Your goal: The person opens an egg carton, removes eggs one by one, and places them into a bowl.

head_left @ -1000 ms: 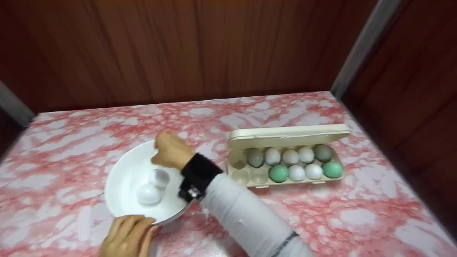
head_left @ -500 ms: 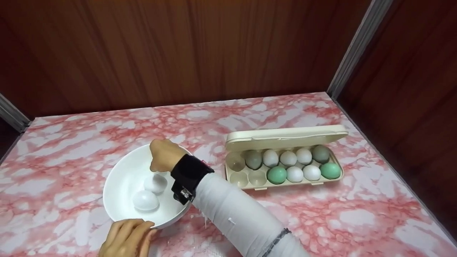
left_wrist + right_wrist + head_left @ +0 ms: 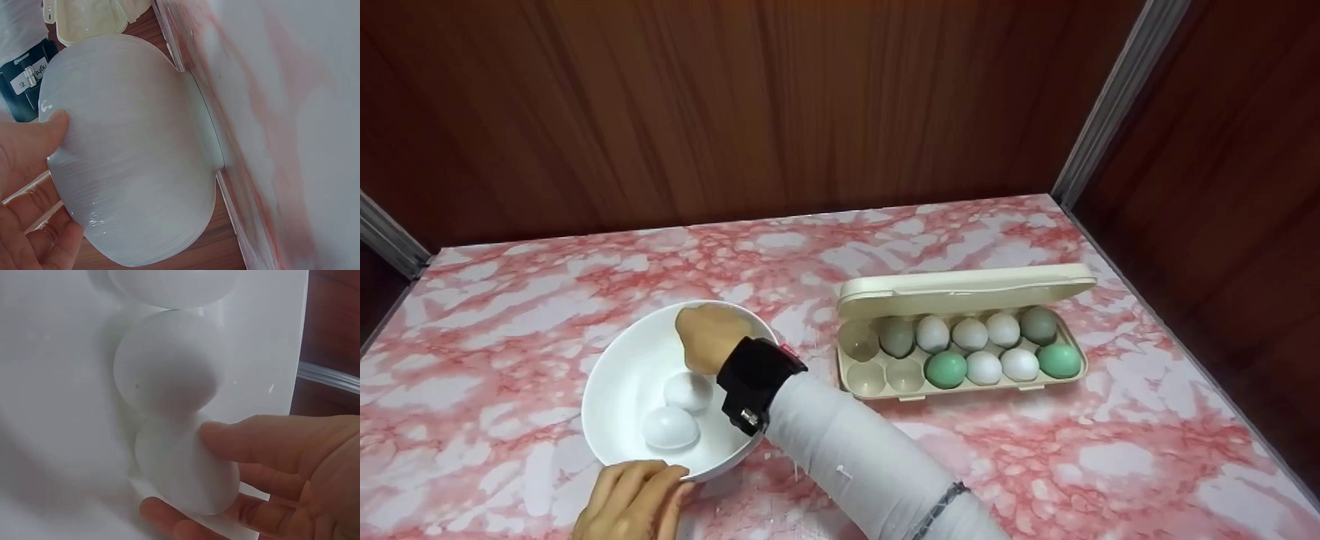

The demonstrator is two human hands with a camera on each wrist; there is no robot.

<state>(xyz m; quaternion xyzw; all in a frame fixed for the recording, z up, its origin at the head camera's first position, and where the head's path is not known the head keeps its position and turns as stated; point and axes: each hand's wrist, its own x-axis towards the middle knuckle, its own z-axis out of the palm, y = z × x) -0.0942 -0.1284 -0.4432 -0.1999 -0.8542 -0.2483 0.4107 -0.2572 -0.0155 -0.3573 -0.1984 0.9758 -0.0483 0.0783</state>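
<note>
A white bowl [image 3: 619, 375] stands on the left of the table, with two white eggs [image 3: 670, 428] showing in it in the head view. My right hand [image 3: 711, 337] reaches down inside the far part of the bowl. In the right wrist view its thumb and fingers hold a third white egg [image 3: 185, 464], which sits against the egg beside it [image 3: 166, 363]; in the head view the hand hides that held egg. My left hand [image 3: 630, 501] grips the near rim of the bowl, the thumb [image 3: 56, 124] lying on the outer wall in the left wrist view.
Right of the bowl, a cream egg carton [image 3: 967, 285] stands with its lid raised, several white, grey-green and green eggs [image 3: 945, 370] in its cups. Wooden panels [image 3: 735, 112] rise behind and at the right of the marbled table [image 3: 997, 465].
My right hand has sunk slightly lower and nearer inside the bowl. The left hand stays on the rim, and the carton has not moved.
</note>
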